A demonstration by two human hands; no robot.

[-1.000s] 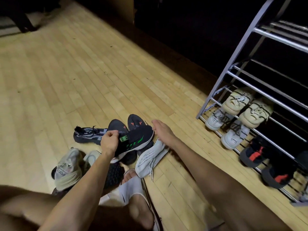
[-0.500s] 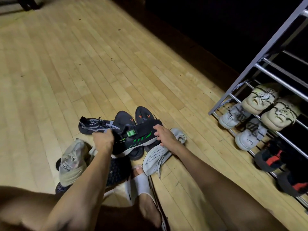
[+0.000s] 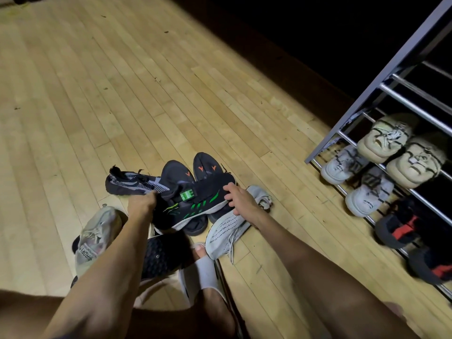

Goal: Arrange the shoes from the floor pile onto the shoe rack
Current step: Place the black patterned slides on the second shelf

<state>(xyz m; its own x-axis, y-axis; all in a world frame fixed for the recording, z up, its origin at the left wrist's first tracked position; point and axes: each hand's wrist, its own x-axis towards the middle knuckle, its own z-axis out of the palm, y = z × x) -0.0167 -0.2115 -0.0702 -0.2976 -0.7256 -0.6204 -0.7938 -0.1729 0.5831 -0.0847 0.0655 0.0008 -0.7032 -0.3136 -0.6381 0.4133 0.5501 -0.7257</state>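
A: How far along was the job at that point?

B: Partway, I'd judge. The shoe rack already carried a beige pair on one rail, a pale grey pair below it, and a black-and-red pair lowest. The floor pile was by no means cleared: a grey knit shoe, two dark shoes with orange marks, a white knit shoe, a worn cream shoe and a black sole turned up all lay on the wooden floor.

A: And the hands?

B: Both were on the black shoe with green stripes, which sat atop the pile, well apart from the rack. The left hand was closed around its heel end; the right hand lay curled over its toe, fingers bent down onto the upper.

A: How did that shoe look?

B: Dark mesh, pale sole edge, a green tag near the tongue. Whether it was raised or resting on the others I couldn't tell.
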